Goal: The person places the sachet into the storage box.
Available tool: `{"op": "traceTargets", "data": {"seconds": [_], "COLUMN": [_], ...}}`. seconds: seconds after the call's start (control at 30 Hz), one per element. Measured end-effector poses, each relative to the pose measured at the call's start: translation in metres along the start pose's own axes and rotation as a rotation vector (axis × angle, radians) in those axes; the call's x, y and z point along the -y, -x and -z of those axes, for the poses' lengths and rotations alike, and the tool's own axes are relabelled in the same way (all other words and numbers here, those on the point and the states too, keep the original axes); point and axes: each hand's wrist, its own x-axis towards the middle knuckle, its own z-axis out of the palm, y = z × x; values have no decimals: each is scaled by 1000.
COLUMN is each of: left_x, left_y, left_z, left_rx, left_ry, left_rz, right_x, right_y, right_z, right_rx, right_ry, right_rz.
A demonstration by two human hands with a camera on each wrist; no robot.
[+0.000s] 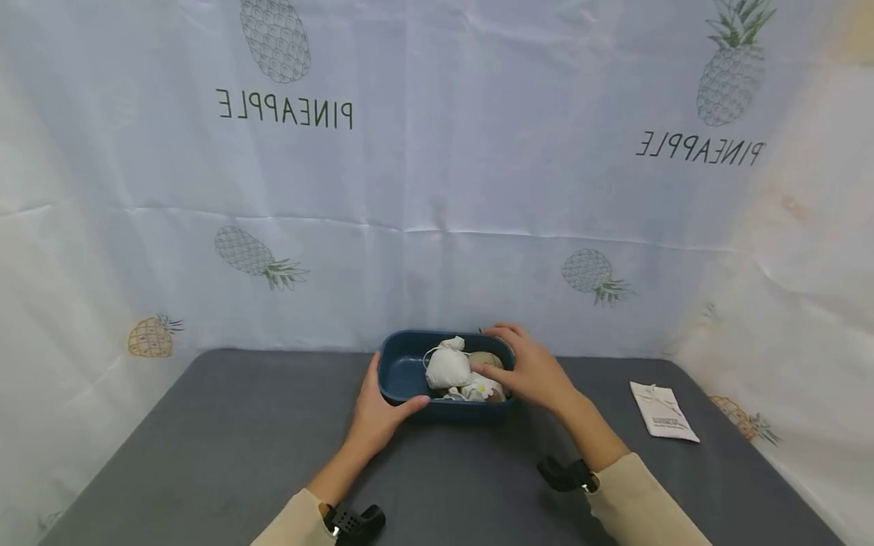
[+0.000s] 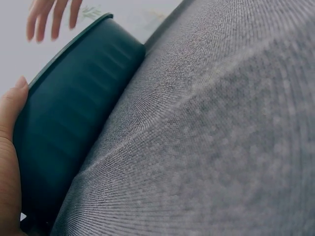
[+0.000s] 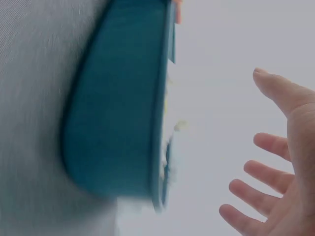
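Note:
A dark blue oblong bin [image 1: 403, 373] stands at the back of the table. Small cloth pouches lie in its right part: a white drawstring pouch [image 1: 448, 368], a pouch with a white flower [image 1: 482, 388] and a brownish one [image 1: 486, 359] partly under my hand. My left hand [image 1: 377, 409] grips the bin's left end, fingers along the side and thumb at the front rim. Over the right end hovers my right hand [image 1: 536, 371], fingers spread. The right wrist view shows that hand [image 3: 280, 167] apart from the bin [image 3: 115, 103], holding nothing.
A flat white pouch [image 1: 662, 411] with a tied string and print lies on the grey table [image 1: 273, 455] at the right. Behind the bin hangs a white curtain [image 1: 437, 189] with pineapple prints. Black straps [image 1: 572, 474] sit on both wrists.

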Motion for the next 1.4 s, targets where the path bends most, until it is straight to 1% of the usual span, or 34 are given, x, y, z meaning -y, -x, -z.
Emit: {"op": "traceTargets", "data": {"seconds": [0.1,0.2,0.43,0.6,0.73,0.83,1.0,1.13,1.27,1.4], "left_x": [0,1,-1,-2,-2,-2,-3,-3,-3,-2], "left_y": [0,-1,-2,-3,-3,-4,-3,-2,0,0], "left_z": [2,5,6,3,3,3,4,3,4,4], "left_rx": [-6,-4,3,11,15,18,15,28,24,19], "left_ry": [2,-2,-9,-7,-4,-1,-8,-14,-10,-22], "left_rz": [4,10,6,6,5,4,3,-2,3,2], "right_x": [-11,-21,-49,-74,-92,-104,-126,-141,-153,-166], "right_y": [11,23,50,68,76,80,86,96,107,116], "right_z": [12,20,32,42,49,55,60,60,58,54], "right_rx": [-46,-86,-145,-228,-294,-326,-335,-304,-269,-277], "right_ry": [33,43,80,83,73,44,27,21,8,55], "right_rz": [15,13,-35,-69,-89,-101,-152,-245,-322,-345]}}
